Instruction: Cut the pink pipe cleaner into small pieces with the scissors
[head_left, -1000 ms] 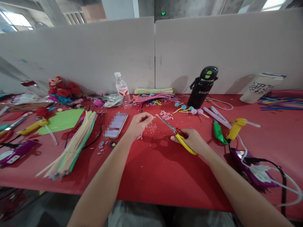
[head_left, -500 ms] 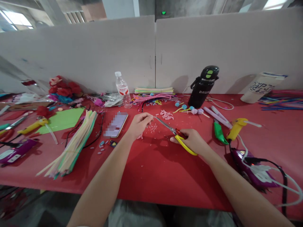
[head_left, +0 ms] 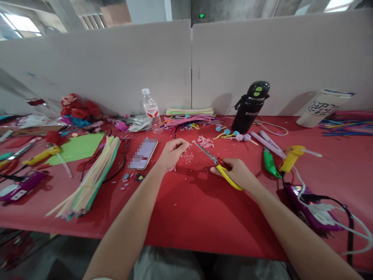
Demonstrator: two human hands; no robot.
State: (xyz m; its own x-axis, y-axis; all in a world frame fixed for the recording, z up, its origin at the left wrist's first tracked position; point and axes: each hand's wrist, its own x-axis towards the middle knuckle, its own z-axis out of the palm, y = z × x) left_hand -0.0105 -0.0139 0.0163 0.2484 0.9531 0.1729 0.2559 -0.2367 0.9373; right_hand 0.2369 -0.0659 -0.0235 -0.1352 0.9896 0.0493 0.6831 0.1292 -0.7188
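Note:
My right hand (head_left: 234,172) is closed round the handles of scissors (head_left: 217,161) with one yellow and one red grip. Their blades point up and left, the tips just short of my left hand (head_left: 174,151). The fingers of that left hand are pinched together; a tiny pale bit shows at the fingertips, too small to name. Under and beside the hand lie small pale trimmings (head_left: 189,157) scattered on the red tabletop. A heap of short pink pieces (head_left: 205,141) sits just beyond the blades.
A bundle of pale fuzzy sticks (head_left: 93,179) and a phone (head_left: 145,154) lie to the left. Behind stand a clear bottle (head_left: 151,111) and a black flask (head_left: 250,109). Yellow glue guns (head_left: 291,159) with cables rest at both sides. A grey partition (head_left: 116,70) closes the back.
The scissor tips have drawn slightly right, away from my left fingertips. My left hand has stayed nearly in place.

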